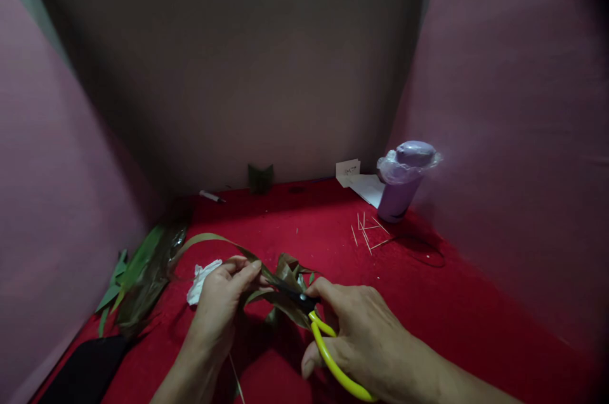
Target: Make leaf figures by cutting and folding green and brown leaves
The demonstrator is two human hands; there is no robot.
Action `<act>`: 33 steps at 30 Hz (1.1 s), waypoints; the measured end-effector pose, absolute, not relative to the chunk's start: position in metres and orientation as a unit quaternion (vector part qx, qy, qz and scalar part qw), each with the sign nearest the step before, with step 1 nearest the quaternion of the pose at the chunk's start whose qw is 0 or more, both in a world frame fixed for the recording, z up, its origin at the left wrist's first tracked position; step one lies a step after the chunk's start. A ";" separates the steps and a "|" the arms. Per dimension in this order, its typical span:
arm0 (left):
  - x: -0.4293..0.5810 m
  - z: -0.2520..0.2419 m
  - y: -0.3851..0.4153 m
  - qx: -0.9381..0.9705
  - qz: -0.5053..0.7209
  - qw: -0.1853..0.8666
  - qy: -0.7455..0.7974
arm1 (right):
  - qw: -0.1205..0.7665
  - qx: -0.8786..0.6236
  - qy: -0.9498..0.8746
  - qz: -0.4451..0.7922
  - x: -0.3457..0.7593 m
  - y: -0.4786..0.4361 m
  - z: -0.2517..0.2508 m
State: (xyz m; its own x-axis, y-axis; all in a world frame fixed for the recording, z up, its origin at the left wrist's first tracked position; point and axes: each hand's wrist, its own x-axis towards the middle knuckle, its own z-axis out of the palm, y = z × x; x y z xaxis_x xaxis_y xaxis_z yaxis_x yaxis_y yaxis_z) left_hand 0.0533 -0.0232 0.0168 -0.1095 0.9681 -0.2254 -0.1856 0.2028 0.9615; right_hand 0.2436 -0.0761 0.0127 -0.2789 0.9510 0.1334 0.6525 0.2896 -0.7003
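- At the left edge of the worktop (428, 302), which has a red cloth on it, lies a bundle of green leaves (137, 277), and a dark flat object (85, 369) sits at the near left corner.
- A white crumpled tissue (202, 278) lies just beside the left hand (221, 309), on its left side.
- The left hand has its fingers closed in a pinch on a long brownish leaf strip (214, 240), which curves up and away to the left; the folded leaf piece (288, 277) sits between both hands, near the front edge in the middle.
- The right hand (366, 340) grips the yellow-handled scissors (328, 353) with fingers closed through and around the loops; the dark blades touch the leaf, but I cannot tell how far they are open.
- I judge the main risk is here: the blades are very near the left fingertips, so a quick cut could nick them, or the leaf could slip in the pinch and tear badly.
- At the far edge stand a small dark folded thing (260, 177) and a pen (212, 196).
- Toward the far right corner lie thin sticks (368, 233), white paper (361, 182) and a purple cup (402, 185) covered with plastic; a wide elbow move could knock it over.
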 end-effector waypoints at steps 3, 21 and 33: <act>0.053 0.017 -0.023 0.369 0.516 0.561 0.532 | 0.280 -0.527 -0.756 0.269 0.244 -0.077 0.013; 0.054 0.014 -0.024 0.347 0.544 0.570 0.508 | 0.276 -0.531 -0.755 0.270 0.241 -0.078 0.009; 0.055 0.014 -0.025 0.322 0.562 0.572 0.503 | 0.269 -0.533 -0.751 0.281 0.239 -0.078 0.011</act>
State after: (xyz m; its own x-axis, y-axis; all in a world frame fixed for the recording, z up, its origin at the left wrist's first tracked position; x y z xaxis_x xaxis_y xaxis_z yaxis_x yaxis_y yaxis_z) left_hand 0.0553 -0.0248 0.0139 -0.1375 0.9674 -0.2126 -0.3190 0.1599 0.9342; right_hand 0.2395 -0.0784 0.0115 -0.2870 0.9523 0.1037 0.6503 0.2732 -0.7089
